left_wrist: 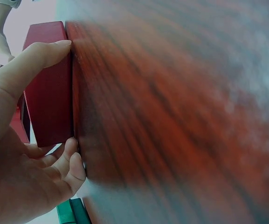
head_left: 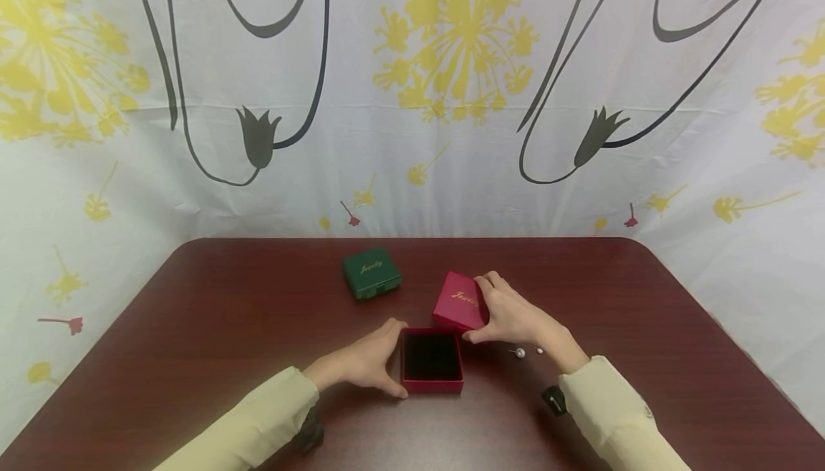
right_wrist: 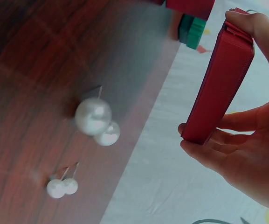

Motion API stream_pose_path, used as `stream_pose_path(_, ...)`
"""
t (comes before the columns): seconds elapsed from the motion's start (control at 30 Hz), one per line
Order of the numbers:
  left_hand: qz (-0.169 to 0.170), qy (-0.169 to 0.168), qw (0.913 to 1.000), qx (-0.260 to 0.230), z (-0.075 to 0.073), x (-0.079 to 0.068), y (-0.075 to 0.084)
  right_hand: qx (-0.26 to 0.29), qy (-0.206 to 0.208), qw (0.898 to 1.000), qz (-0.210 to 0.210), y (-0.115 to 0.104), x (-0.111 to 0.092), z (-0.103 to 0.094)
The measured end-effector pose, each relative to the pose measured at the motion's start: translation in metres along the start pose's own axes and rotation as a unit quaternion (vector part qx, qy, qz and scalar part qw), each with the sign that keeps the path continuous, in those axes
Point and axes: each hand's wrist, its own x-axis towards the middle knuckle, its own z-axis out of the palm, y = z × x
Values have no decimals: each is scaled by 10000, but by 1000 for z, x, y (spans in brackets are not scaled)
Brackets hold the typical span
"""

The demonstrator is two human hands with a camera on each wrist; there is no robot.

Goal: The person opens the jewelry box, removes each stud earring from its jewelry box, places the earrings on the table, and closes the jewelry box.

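Observation:
A red jewelry box base (head_left: pixel 432 389), lined in black, sits on the table with its top uncovered. My left hand (head_left: pixel 369 358) grips it from the left, the thumb near its front corner and the fingers at the back; the left wrist view shows the thumb against the red side wall (left_wrist: pixel 52 98). Just behind the base, my right hand (head_left: pixel 515 313) holds the red lid (head_left: pixel 459 300), tilted, with gold lettering on top. In the right wrist view the thumb and fingers pinch the lid (right_wrist: pixel 220 84) by opposite edges. Pearl earrings (right_wrist: pixel 93 116) lie beneath the right forearm.
A closed green jewelry box (head_left: pixel 372 273) stands farther back, left of the lid. Smaller pearl earrings (right_wrist: pixel 56 188) lie near the larger ones. Behind the dark wooden table (head_left: pixel 258 292) hangs a white curtain (head_left: pixel 412 199) with flower prints.

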Motion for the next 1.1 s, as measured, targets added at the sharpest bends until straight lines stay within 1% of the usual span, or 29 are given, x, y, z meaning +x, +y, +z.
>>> stream_pose_path(0.13,-15,1,10000,-4,0,-1,0,84,-94,9999,-102,-8,-1,-1)
stream_pose_path(0.4,-79,-42,10000,-11,0,-1,0,145,-205,9975,-656,-24,-2,2)
stream_pose_path(0.57,3,45,10000,-12,0,-1,0,132,-299,9952,-928,-33,-4,5)
stream_pose_path(0.8,131,94,9998,-86,0,0,-1,115,-622,9930,-996,-44,-5,7)
stream_pose_path(0.93,163,53,9998,-113,-1,0,-1,58,-715,9925,-993,-48,-5,7)
stream_pose_path(1.1,185,81,9997,-138,0,1,-2,29,-848,9923,-906,-50,-6,9)
